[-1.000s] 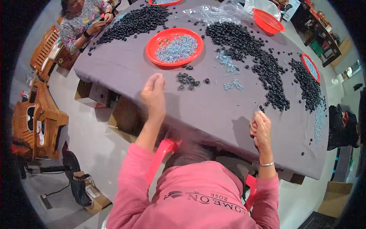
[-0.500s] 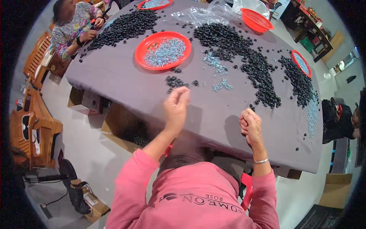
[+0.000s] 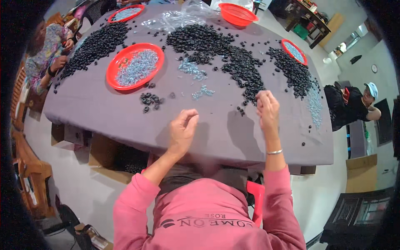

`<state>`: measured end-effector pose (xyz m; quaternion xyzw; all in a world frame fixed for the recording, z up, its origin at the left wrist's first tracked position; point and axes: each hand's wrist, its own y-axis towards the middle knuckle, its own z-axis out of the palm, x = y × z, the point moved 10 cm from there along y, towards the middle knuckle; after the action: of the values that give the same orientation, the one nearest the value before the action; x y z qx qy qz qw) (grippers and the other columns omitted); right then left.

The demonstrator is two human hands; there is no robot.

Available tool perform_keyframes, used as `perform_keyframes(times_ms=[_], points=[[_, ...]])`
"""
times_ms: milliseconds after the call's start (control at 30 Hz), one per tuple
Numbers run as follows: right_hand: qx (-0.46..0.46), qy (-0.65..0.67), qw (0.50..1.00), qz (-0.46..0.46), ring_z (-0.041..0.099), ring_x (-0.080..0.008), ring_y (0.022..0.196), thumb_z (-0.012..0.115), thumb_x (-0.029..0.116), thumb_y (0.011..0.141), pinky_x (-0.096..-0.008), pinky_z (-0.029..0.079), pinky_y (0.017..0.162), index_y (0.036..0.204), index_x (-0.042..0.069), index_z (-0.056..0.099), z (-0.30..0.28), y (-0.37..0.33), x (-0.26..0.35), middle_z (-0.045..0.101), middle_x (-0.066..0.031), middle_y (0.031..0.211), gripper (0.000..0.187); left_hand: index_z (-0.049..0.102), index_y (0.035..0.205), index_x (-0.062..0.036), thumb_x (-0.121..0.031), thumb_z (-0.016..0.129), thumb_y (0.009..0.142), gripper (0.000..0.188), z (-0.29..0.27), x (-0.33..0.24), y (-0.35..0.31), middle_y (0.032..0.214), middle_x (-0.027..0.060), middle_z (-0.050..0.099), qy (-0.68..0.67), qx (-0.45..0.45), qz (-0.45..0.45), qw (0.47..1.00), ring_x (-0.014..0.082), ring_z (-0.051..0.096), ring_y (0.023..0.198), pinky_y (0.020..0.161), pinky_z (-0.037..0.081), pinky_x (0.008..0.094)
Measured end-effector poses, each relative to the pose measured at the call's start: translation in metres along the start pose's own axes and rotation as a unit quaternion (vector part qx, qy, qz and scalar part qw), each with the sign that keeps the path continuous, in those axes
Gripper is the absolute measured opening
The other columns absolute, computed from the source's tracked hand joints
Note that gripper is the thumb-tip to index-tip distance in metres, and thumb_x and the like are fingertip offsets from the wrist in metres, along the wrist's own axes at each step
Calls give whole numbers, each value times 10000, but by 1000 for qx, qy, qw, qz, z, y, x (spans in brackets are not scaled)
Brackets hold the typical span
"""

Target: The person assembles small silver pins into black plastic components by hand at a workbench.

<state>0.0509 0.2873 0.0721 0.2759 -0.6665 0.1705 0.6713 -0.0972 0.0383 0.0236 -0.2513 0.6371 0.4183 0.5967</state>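
My left hand (image 3: 183, 131) hovers over the near part of the grey-covered table, thumb and fingers pinched; whatever is between them is too small to make out. It is nearest to a small cluster of black ring-like pieces (image 3: 151, 101) and a little patch of shiny silver-blue pieces (image 3: 203, 92). Farther right, my right hand (image 3: 268, 109) is held by the near end of a long heap of black pieces (image 3: 246, 75), fingers bent and pressed together. Its grip is hidden. A red plate (image 3: 110, 77) of the silver-blue pieces stands left of the heap.
A red basin (image 3: 238, 16) and clear plastic bags (image 3: 183, 18) lie at the far side. More black heaps (image 3: 98, 46) and a red-rimmed plate (image 3: 294, 52) flank the middle. One person (image 3: 48, 58) works at the left; another (image 3: 354, 102) is at the right. Cardboard boxes (image 3: 109, 160) stand under the table.
The view has swung right. My right hand has reached forward to the black heap and its fist has loosened; my left hand has drawn back from the small black cluster.
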Motion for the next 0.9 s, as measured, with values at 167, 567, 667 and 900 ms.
perform_keyframes(times_ms=[167,567,667,900], points=[[5,-130,988,-81,427,-30,590,565,146,868,-168,334,525,903,30,619,0,49,6,541,42,735,133,597,867,-17,-38,572,852,36,12,-4,1,726,-42,480,50,29,6,998,23,430,622,548,369,184],[142,-567,763,-274,538,-317,865,567,164,770,-406,442,772,866,79,643,97,91,-1,600,-94,861,149,596,895,7,-61,583,839,89,9,-6,0,768,43,549,45,31,4,999,109,556,700,658,448,231],[155,-615,714,-296,546,-312,845,570,170,756,-404,447,743,831,76,636,107,86,-4,600,-96,838,138,599,898,5,-61,586,834,93,9,-10,1,765,43,552,56,30,-1,998,108,562,698,654,450,232],[184,-508,768,-344,584,-257,681,604,154,691,-375,468,623,736,31,618,108,35,30,599,-110,696,132,607,908,0,-73,600,824,111,9,-10,0,764,47,572,71,36,6,997,110,571,690,646,453,233]])
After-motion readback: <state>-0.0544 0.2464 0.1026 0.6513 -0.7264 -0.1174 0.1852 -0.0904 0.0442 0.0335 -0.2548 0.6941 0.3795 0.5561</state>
